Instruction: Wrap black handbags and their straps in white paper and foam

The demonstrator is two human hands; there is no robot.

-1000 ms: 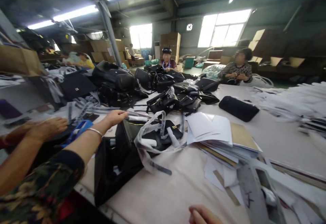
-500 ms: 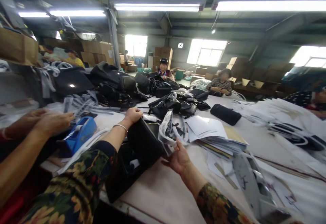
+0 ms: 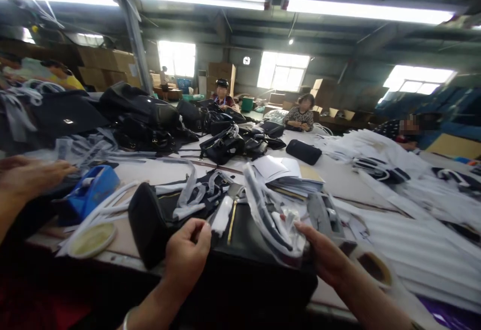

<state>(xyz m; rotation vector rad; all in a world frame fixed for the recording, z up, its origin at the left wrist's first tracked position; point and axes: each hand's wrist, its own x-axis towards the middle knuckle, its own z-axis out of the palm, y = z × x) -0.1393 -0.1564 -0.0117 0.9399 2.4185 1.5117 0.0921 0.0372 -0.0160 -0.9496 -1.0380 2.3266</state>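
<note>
Right in front of me at the table's near edge is a black bag (image 3: pixel 246 232) with a gold zipper. Its long handle (image 3: pixel 259 207) is wrapped in clear plastic and loops over the right half. My right hand (image 3: pixel 325 252) is at the bag's right side, thumb and fingers closed on the plastic-wrapped handle. My left hand (image 3: pixel 190 247) is closed beside the bag's left edge, fingers curled in a pinch; what is between them is hidden. Left of it, a second black bag (image 3: pixel 146 225) stands open, with wrapped straps (image 3: pixel 191 197) behind it.
A blue tape dispenser (image 3: pixel 90 190) and a tape roll (image 3: pixel 92 240) are at left, near a co-worker's hands (image 3: pixel 33 172). Behind are piled black bags (image 3: pixel 139 114). A paper stack (image 3: pixel 289 175), a grey dispenser (image 3: pixel 323 215) and white sheets (image 3: pixel 409 235) lie to the right.
My view has turned right. My left hand has left the upper edge of a black bag and come down nearer me. The bag with the gold zipper now lies in front, its wrapped handle in my right hand.
</note>
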